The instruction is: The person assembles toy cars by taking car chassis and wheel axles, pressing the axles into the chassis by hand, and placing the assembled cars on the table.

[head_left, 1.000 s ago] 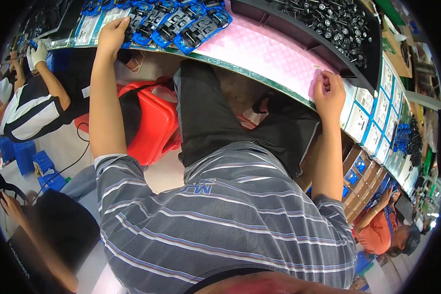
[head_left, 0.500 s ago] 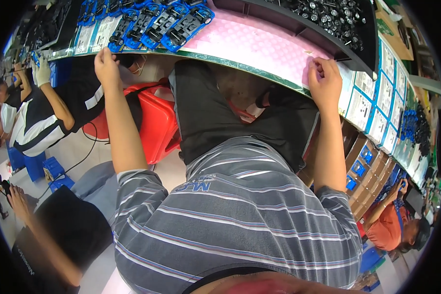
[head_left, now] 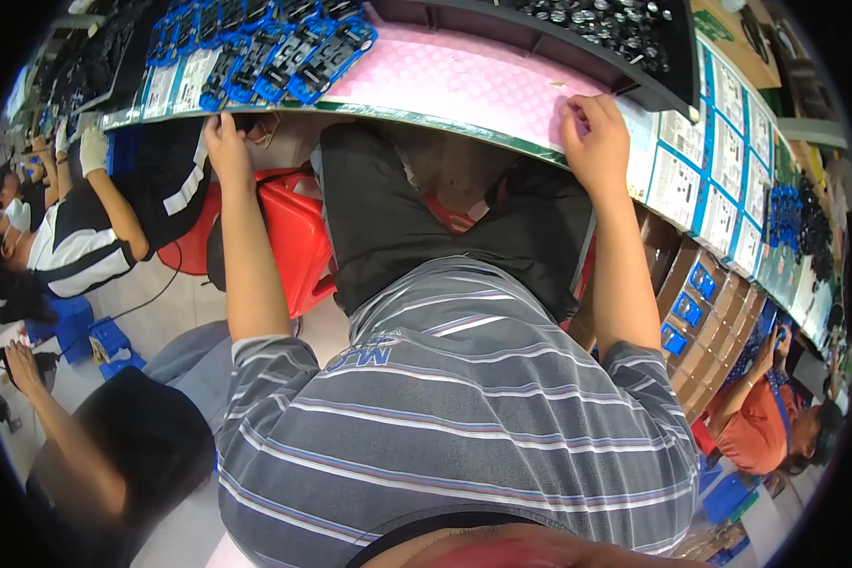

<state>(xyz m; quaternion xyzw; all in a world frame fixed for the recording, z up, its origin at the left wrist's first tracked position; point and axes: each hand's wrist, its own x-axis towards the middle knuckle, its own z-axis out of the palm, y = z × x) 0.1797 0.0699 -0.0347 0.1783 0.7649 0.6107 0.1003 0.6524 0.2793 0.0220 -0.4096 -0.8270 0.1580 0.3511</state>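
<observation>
My left hand (head_left: 228, 150) is at the table's front edge, just below the blue-and-black toy car chassis (head_left: 320, 62). Its fingers are bent and close together, and no object shows in them. Several such chassis lie in overlapping rows at the left. My right hand (head_left: 598, 144) rests loosely curled on the front of a pink bubble-wrap sheet (head_left: 445, 78). I see nothing in its fingers.
A black tray (head_left: 577, 47) full of small shiny wheel-like parts stands at the back right. Printed sheets (head_left: 688, 140) line the table on the right. Below are brown cartons (head_left: 705, 331) with blue parts. A red stool (head_left: 293, 241) and co-workers flank me.
The view has shifted slightly, so the table and tray sit further left. My left hand appears a little lower and right, nearer the chassis row; my right hand stays curled on the sheet.
</observation>
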